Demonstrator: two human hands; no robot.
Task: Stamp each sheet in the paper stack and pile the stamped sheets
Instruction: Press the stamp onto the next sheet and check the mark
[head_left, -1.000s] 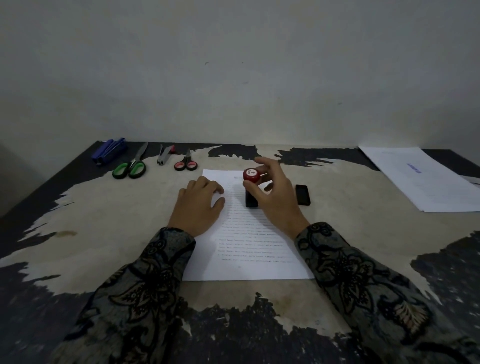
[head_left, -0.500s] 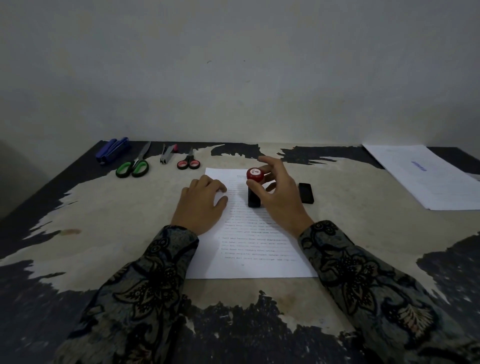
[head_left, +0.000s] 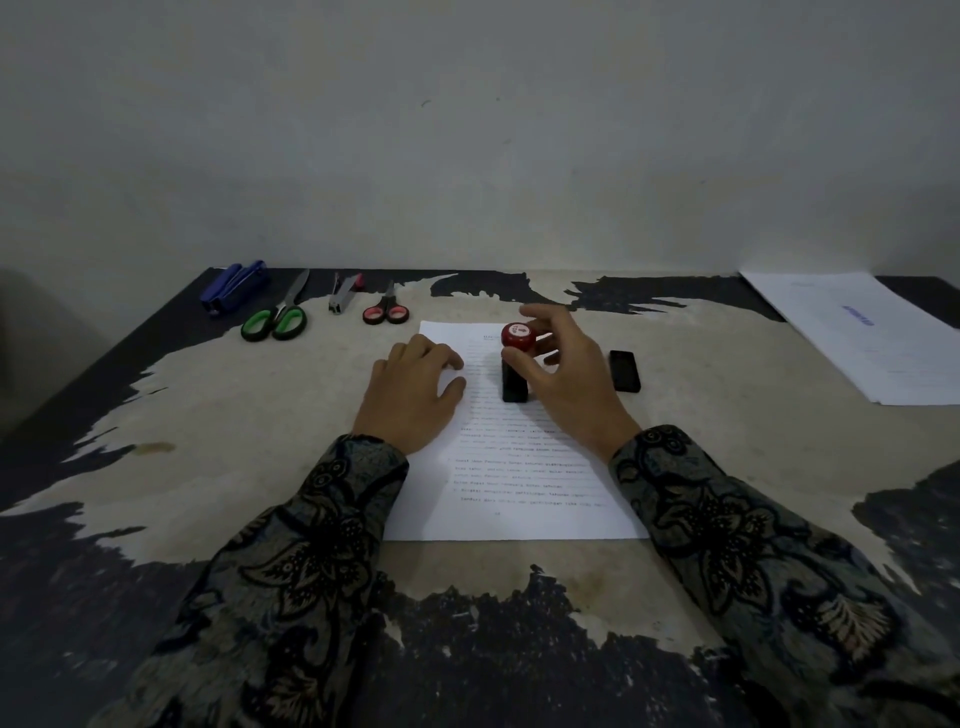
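Note:
A printed white sheet (head_left: 524, 483) lies in front of me on the worn table (head_left: 260, 415). A stamp (head_left: 515, 364) with a black body and a round red knob stands upright on the sheet's upper part. My right hand (head_left: 566, 379) grips the red knob between thumb and fingers. Flat on the sheet's left edge rests my left hand (head_left: 410, 400), fingers slightly bent. At the far right lies a pile of white sheets (head_left: 872, 338); the top one bears a blue stamp mark.
A small black cap or ink pad (head_left: 624, 370) lies just right of my right hand. Along the table's back left sit a blue stapler (head_left: 235, 287), green-handled scissors (head_left: 278, 318), a staple remover (head_left: 343, 294) and small red-handled scissors (head_left: 387, 310). A wall stands behind the table.
Both hands and the stamp stay in the same place on the sheet; only the camera view has shifted slightly.

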